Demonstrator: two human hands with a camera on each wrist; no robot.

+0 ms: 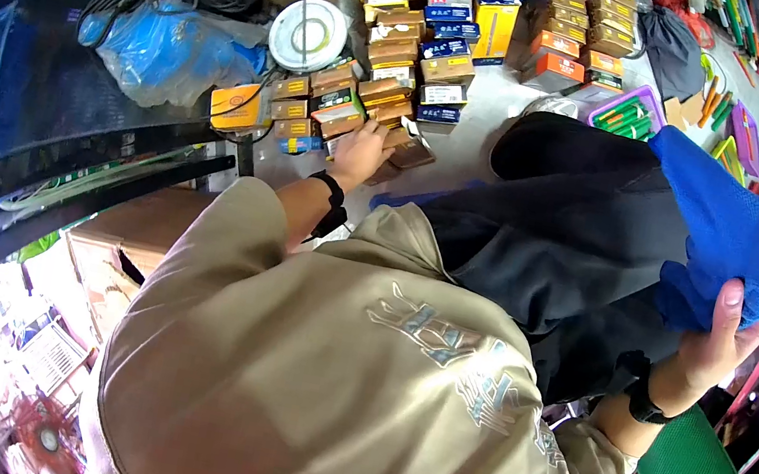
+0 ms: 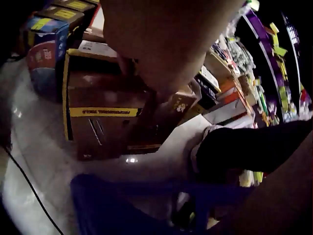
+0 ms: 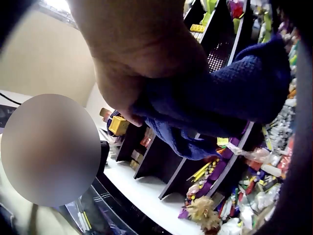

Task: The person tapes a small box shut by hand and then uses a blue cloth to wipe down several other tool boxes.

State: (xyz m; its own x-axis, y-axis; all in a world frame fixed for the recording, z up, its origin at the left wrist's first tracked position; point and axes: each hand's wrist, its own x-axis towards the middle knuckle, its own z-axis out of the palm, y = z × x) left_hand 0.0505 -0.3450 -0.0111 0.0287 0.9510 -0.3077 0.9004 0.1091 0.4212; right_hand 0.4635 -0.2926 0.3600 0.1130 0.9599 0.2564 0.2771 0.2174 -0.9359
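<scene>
My left hand (image 1: 360,155) reaches down to the front of the stacked boxes and grips a brown tool box (image 1: 411,153) at its top. In the left wrist view the hand (image 2: 161,49) covers part of the brown boxes; the nearest box front (image 2: 105,127) has a yellow band with lettering. Its fingertips are partly lost in shadow there. A blue cloth (image 1: 734,213) is held up in my right hand (image 1: 721,343), thumb laid over it. The right wrist view has the cloth (image 3: 239,93) bunched below the hand (image 3: 142,54) and hanging out to the side.
Rows of blue and brown boxes (image 1: 453,22) stand behind the left hand, with more stacks (image 1: 564,26) farther right. A white round lid (image 1: 307,35) and a blue plastic bag (image 1: 164,47) lie to the left. Purple baskets (image 1: 626,103) and crowded shelves are on the right.
</scene>
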